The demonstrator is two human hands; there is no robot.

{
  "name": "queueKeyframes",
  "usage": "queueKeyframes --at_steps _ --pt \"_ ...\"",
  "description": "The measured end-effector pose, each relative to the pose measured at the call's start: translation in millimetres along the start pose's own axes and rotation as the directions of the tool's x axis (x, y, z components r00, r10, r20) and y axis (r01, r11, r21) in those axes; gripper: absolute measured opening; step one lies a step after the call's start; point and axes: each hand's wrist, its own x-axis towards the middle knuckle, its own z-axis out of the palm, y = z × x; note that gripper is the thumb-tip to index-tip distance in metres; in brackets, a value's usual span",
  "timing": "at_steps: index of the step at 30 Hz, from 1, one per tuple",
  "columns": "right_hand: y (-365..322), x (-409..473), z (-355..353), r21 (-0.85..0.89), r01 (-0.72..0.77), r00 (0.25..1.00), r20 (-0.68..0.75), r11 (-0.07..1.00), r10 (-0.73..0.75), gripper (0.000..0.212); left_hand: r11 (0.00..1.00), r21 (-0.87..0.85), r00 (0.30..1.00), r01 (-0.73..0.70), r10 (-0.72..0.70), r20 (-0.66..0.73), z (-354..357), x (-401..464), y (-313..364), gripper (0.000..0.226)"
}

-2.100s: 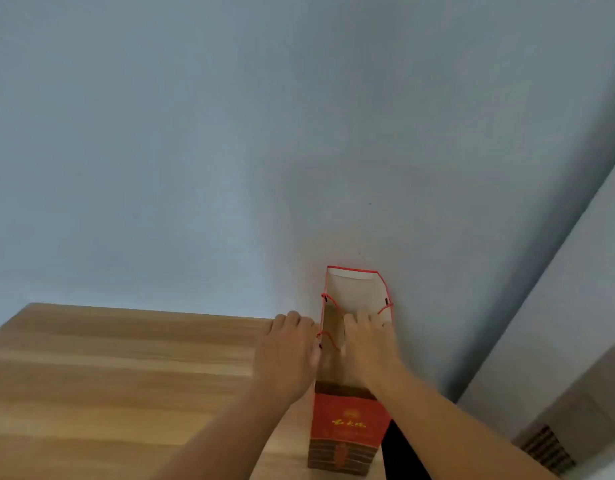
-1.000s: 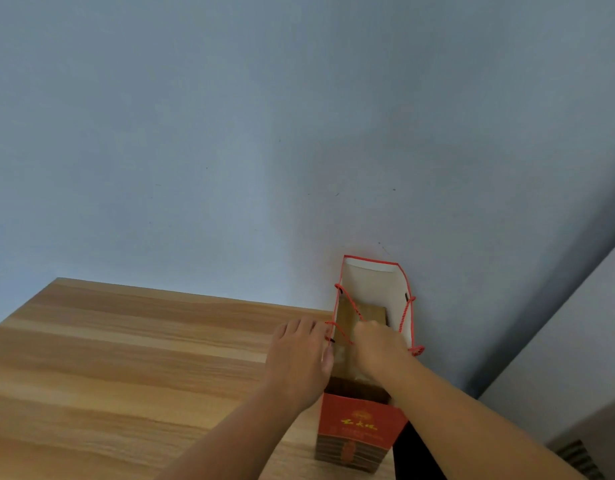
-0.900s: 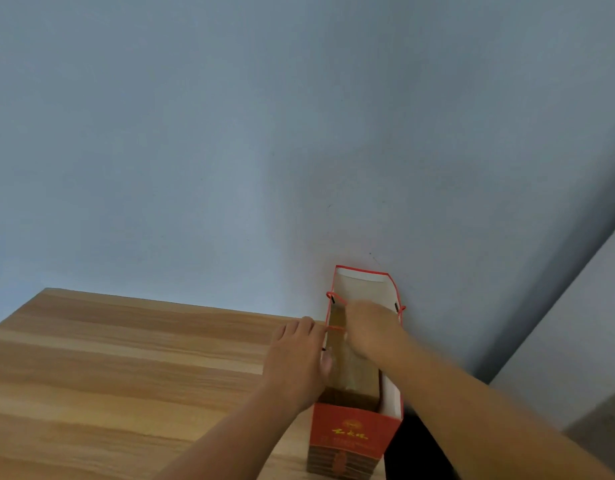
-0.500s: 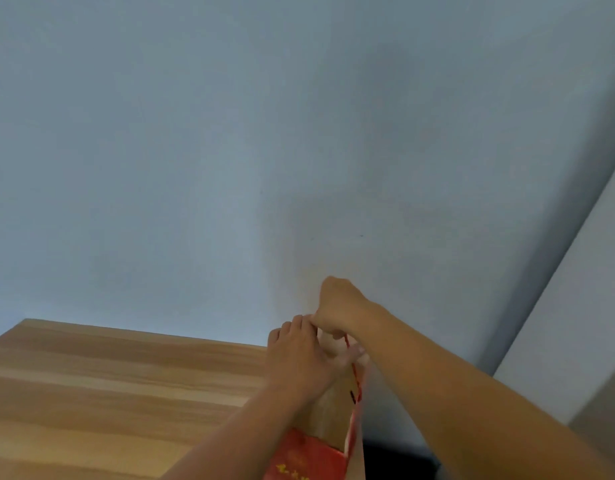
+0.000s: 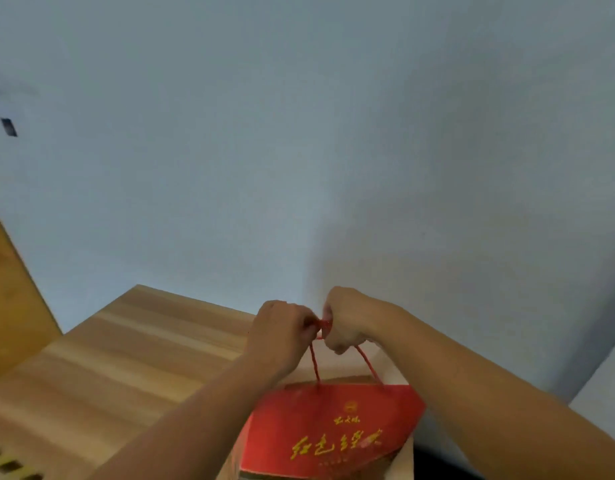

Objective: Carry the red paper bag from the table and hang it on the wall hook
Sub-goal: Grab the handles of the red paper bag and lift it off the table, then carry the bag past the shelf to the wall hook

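Note:
The red paper bag (image 5: 330, 431) with gold lettering hangs below my fists at the table's right end, its broad face turned toward me. Its red cord handles (image 5: 314, 362) rise to my hands. My left hand (image 5: 282, 332) and my right hand (image 5: 346, 320) are both closed on the cords, fists touching, a little above the bag's top. A small dark object (image 5: 8, 127), possibly the hook, sits high on the pale wall at the far left.
The wooden table (image 5: 126, 358) runs left from the bag against the pale blue wall (image 5: 299, 133). A brown wooden panel (image 5: 8, 289) stands at the left edge. A second wall face (image 5: 604, 393) meets the first at the right.
Both hands have closed on the cord handles and pulled them up together. The bag has turned its broad face toward me. The view has swung, showing the left wall mark.

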Motion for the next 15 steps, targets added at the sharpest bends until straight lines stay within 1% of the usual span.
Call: queueKeyframes --at_steps 2,3,4,5,6,8,10,12,15 --pt "-26 4 16 0.005 0.102 0.992 -0.080 0.995 -0.101 0.013 0.998 0.038 0.998 0.040 -0.038 -0.051 -24 -19 -22 0.017" --pt "-41 5 23 -0.040 0.149 0.978 -0.143 0.988 -0.153 0.005 0.996 0.066 0.996 0.059 -0.055 -0.072 -36 -30 -34 0.016" --pt "-57 4 29 -0.091 0.192 0.956 -0.207 0.977 -0.207 0.007 0.992 0.093 0.993 0.085 -0.076 -0.096 -49 -42 -44 0.015" --pt "-73 2 35 -0.156 0.235 0.932 -0.245 0.959 -0.268 0.013 0.986 0.119 0.987 0.118 -0.103 -0.123 -62 -55 -53 0.014" --pt "-90 -3 40 -0.228 0.270 0.909 -0.260 0.936 -0.325 0.014 0.978 0.137 0.979 0.157 -0.137 -0.151 -73 -68 -64 0.013" --pt "-124 -18 48 -0.377 0.296 0.876 -0.259 0.878 -0.407 0.007 0.962 0.134 0.957 0.236 -0.207 -0.203 -95 -96 -82 0.013" --pt "-161 -34 53 -0.450 0.322 0.857 -0.236 0.833 -0.458 0.019 0.941 0.142 0.935 0.307 -0.271 -0.229 -112 -124 -97 0.013" --pt "-198 -46 58 -0.463 0.375 0.826 -0.226 0.803 -0.516 0.024 0.922 0.175 0.918 0.345 -0.292 -0.269 -129 -148 -109 0.014" --pt "-249 -51 77 -0.411 0.456 0.770 -0.261 0.789 -0.581 0.022 0.918 0.160 0.888 0.363 -0.289 -0.357 -158 -184 -128 0.014"
